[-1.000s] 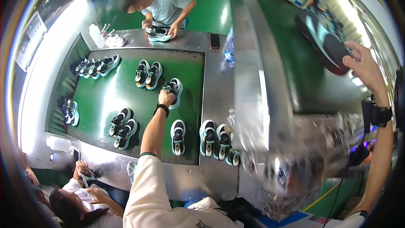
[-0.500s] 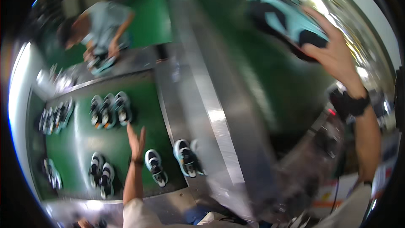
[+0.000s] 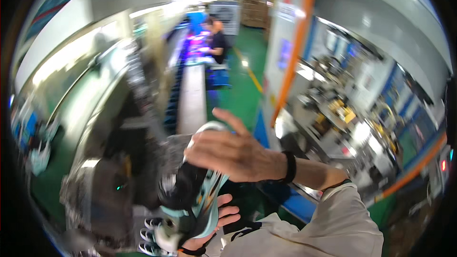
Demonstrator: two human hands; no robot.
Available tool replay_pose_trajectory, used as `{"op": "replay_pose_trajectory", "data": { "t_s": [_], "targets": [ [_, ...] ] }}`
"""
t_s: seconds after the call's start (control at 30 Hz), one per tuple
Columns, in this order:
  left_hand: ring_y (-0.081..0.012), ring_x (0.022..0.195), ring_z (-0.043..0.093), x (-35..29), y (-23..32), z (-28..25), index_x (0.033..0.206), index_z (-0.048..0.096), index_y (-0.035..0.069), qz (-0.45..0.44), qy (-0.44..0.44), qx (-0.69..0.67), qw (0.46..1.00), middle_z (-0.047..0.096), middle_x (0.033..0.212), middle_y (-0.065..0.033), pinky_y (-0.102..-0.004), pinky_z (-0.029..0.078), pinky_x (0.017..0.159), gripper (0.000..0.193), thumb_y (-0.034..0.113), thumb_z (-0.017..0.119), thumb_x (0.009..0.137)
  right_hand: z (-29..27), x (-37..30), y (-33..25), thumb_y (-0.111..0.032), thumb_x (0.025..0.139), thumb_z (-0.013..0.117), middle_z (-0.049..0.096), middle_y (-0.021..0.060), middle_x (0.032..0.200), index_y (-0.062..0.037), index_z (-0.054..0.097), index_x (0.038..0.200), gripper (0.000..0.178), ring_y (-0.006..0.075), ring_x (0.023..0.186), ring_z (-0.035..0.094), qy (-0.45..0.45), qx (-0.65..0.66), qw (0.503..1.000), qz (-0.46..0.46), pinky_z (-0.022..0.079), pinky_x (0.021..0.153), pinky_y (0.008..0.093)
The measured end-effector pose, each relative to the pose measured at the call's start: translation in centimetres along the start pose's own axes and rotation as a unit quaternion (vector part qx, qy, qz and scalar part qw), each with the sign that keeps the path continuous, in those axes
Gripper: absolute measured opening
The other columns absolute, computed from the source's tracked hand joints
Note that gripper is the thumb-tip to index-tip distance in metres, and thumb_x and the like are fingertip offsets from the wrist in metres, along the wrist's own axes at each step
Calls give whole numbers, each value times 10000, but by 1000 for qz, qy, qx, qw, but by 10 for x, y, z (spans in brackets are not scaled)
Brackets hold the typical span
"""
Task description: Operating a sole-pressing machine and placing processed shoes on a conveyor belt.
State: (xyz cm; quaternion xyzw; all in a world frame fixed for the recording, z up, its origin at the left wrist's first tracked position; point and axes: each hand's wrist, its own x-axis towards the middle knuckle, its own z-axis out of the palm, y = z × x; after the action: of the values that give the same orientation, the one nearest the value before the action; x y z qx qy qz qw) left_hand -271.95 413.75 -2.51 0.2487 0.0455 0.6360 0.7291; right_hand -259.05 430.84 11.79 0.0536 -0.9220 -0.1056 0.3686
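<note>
Black-and-teal sneaker with white sole [image 3: 193, 195] at lower centre, cradled underneath by left hand [image 3: 212, 226], right hand [image 3: 233, 154] spread open on top.

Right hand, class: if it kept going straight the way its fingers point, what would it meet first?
The right hand points leftward across the dark-and-teal shoe, which it already touches. Beyond that, probably the blurred grey machine, though depth is unclear.

1. We see a long grey tabletop [image 3: 193, 100] running away from us up the middle of the view, with the green floor [image 3: 240, 95] just to its right.
2. At its far end, purple-lit items lie on it, too blurred to name.
3. Nearer than that, at the lower edge, small shoes [image 3: 151, 223] lie in pairs on a surface we cannot make out.
</note>
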Motion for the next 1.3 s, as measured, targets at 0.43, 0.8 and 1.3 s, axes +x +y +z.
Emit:
{"op": "replay_pose_trajectory", "data": {
  "t_s": [0.43,0.8,1.3],
  "targets": [
    [-155,1086,531,255,-352,92,1483,290,-47,-19,-24,459,888,548,1273,-131,-267,437,932,720,153,678,909,-185,-394,-49,-74,777,788,567,64,1259,-21,414,1400,729,139,1122,552,473,250,562,631,455,991,286],
    [-366,1303,483,397,-709,108,1396,371,-114,-185,-226,620,728,488,1353,-339,-366,386,1070,787,411,666,890,-360,-644,-147,25,723,673,613,47,1114,9,531,1280,574,155,989,593,617,-88,413,664,470,920,289],
    [-431,1149,564,557,-836,16,1382,242,-49,-296,11,786,543,430,1361,-298,-474,507,954,806,130,724,761,-421,-666,-131,-12,708,646,605,76,1115,36,522,1262,570,157,987,583,425,-290,362,777,461,914,289]
  ]
}}
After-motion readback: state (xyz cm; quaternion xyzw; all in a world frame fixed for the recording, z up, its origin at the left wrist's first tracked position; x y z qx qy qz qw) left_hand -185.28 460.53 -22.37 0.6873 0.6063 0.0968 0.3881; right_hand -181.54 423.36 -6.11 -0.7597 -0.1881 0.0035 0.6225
